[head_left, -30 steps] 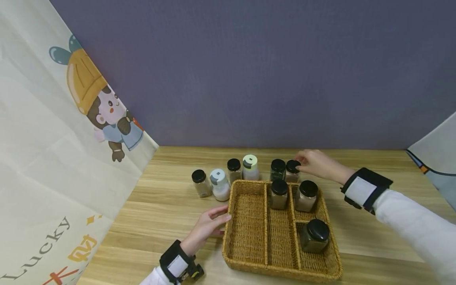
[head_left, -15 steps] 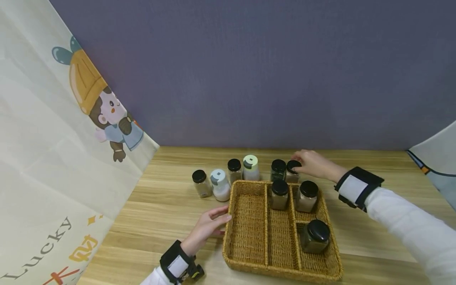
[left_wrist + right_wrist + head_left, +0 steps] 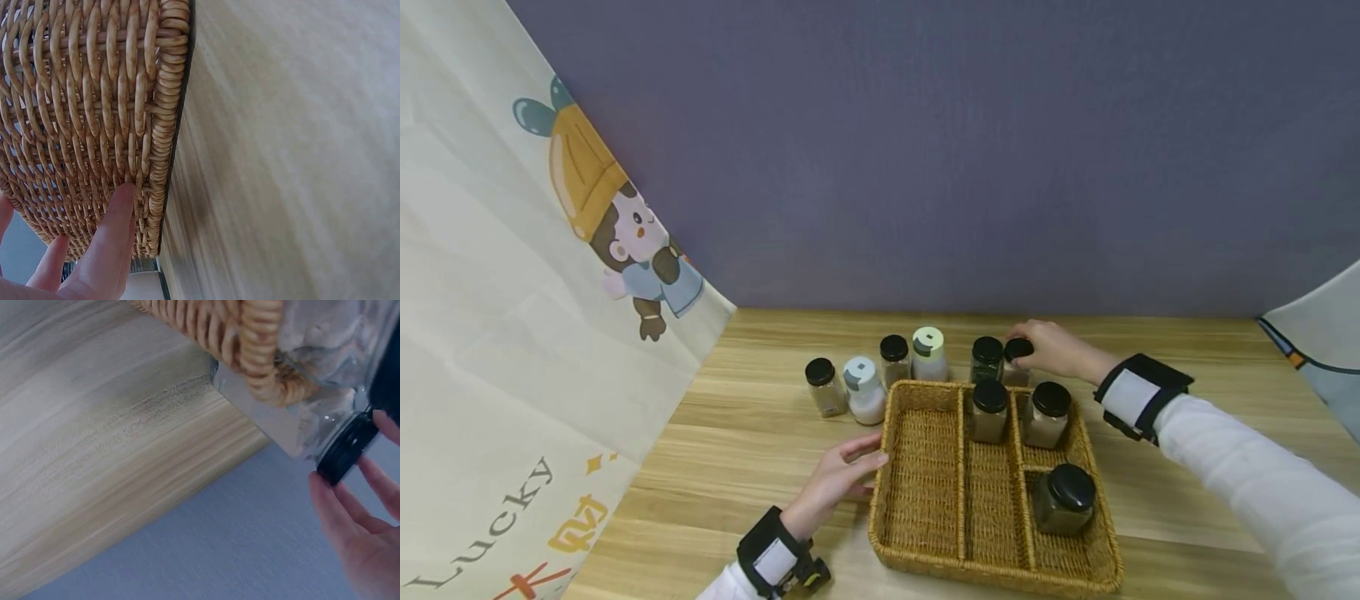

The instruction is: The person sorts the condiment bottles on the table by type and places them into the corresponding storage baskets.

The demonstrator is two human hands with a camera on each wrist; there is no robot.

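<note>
Edges the right hand (image 3: 1052, 347) leftward, pinching a likely rigid, slick jar (image 3: 1016, 375) by its apparently grippier black lid (image 3: 345, 448), touching the basket (image 3: 922, 479) with a straight-fingered left hand (image 3: 833, 480).

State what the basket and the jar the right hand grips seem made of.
Basket: wicker-like weave, slightly glossy, perhaps natural, perhaps synthetic; interlaced tan strands show. Jar: smooth, clear glass or plastic; pale contents show through. Lid: probably plastic, black with soft sheen.
</note>
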